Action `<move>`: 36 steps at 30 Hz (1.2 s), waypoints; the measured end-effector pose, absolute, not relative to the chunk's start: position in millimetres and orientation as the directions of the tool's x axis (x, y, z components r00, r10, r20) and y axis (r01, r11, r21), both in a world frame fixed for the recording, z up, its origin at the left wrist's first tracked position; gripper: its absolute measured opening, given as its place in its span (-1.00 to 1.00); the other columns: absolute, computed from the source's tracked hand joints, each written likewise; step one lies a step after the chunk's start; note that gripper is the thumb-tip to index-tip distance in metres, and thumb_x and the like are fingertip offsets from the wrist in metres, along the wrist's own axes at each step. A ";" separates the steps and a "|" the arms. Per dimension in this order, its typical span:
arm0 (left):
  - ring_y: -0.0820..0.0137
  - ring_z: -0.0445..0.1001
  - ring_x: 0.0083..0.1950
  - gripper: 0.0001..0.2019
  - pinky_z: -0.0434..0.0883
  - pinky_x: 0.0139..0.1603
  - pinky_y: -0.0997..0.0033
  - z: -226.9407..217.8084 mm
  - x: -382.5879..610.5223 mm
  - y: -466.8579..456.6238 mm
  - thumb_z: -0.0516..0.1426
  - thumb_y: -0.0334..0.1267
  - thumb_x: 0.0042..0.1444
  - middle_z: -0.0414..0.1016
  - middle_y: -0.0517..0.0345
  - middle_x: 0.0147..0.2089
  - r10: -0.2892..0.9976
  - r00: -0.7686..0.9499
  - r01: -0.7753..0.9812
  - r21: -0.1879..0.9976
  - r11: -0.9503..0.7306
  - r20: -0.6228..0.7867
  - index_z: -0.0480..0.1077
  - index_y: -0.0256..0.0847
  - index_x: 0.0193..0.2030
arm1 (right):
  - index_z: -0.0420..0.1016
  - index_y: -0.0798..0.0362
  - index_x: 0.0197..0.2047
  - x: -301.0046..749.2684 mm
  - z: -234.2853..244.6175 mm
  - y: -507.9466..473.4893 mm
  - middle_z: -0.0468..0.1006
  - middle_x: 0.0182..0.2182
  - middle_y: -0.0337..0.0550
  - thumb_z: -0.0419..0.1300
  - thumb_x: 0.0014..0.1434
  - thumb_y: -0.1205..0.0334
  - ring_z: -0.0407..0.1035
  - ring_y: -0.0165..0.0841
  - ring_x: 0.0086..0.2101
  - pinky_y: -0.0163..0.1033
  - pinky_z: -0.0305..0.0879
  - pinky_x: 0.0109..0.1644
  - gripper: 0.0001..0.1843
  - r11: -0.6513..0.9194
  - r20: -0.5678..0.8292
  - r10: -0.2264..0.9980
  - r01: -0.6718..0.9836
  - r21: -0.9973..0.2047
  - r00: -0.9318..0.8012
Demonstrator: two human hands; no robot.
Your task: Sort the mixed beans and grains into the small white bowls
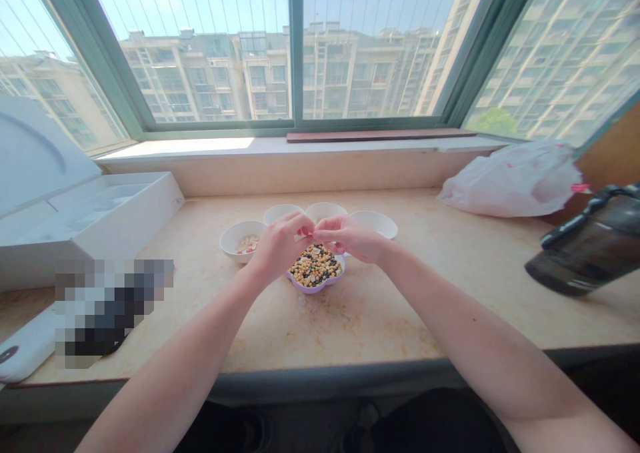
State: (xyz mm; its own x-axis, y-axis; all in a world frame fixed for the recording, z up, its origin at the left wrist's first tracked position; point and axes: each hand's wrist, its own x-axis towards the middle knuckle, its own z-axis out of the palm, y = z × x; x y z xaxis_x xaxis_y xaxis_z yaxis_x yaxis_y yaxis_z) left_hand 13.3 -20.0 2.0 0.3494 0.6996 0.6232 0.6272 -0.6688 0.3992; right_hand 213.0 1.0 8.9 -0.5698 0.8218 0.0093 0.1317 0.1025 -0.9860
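Note:
Above a purple scalloped bowl (312,289), my left hand (283,238) and my right hand (354,237) meet with their fingertips pinched together. Whatever lies between the fingers is too small to name. Yellow and black beans (315,267), with a few pale pieces among them, fill the purple bowl, whose back part my hands cover. To the left of my left hand stands a white bowl (228,241) holding some pale and reddish pieces (247,244). Behind my hands are two more white bowls, one left (278,211) and one right (326,208), partly hidden. Another white bowl (380,222) sits beyond my right wrist.
An open white box (150,203) takes up the left side, with a white object (30,346) and a blurred-out dark item (120,313) before it. On the right are a plastic bag (510,179) and a dark jug-like container (585,246). A window sill (225,147) runs behind.

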 end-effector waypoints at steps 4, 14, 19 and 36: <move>0.40 0.49 -0.24 -0.83 0.40 -0.19 0.41 1.2 14.2 -17.9 0.26 -0.25 0.24 0.54 0.20 -0.24 0.721 0.345 0.633 0.418 -0.651 0.601 0.43 -0.13 -0.06 | 0.60 0.08 -0.30 211.5 8.9 1.6 0.35 -0.56 -0.33 0.42 0.04 -0.11 0.16 -0.49 -0.53 -0.33 0.10 -0.45 -0.60 0.148 0.036 0.845 0.169 -0.974 -0.534; 0.19 0.53 0.02 -0.74 0.46 0.06 0.17 -3.4 15.7 -22.8 0.21 -0.18 0.26 0.51 0.01 0.04 0.799 0.535 0.697 0.391 -0.601 0.275 0.46 -0.15 0.06 | 0.69 0.07 -0.20 220.8 -0.6 29.4 0.71 -0.22 -0.05 0.20 0.29 0.21 0.47 -0.29 -0.32 -0.18 0.37 -0.13 -0.77 0.439 0.490 0.861 0.687 -0.580 -0.137; 0.10 0.50 0.12 -0.71 0.45 0.07 0.20 -8.4 21.8 -26.5 0.25 -0.15 0.21 0.53 -0.03 0.07 0.698 0.709 0.640 0.320 -0.698 0.104 0.51 -0.13 0.05 | 0.68 0.10 -0.09 227.5 -2.0 39.5 0.70 -0.18 0.01 0.15 0.33 0.29 0.53 -0.22 -0.20 -0.16 0.38 -0.03 -0.75 0.380 0.499 0.860 0.786 -0.488 -0.106; 0.28 0.52 -0.20 -0.87 0.39 -0.21 0.37 -9.3 27.4 -21.7 0.20 -0.38 0.19 0.61 0.11 -0.24 0.720 0.688 0.668 0.312 -0.675 0.084 0.61 -0.16 -0.27 | 0.66 0.08 -0.04 229.2 -2.6 44.1 0.66 -0.12 0.01 0.21 0.32 0.23 0.51 -0.21 -0.11 -0.15 0.36 0.08 -0.76 0.285 0.438 0.896 0.845 -0.453 -0.067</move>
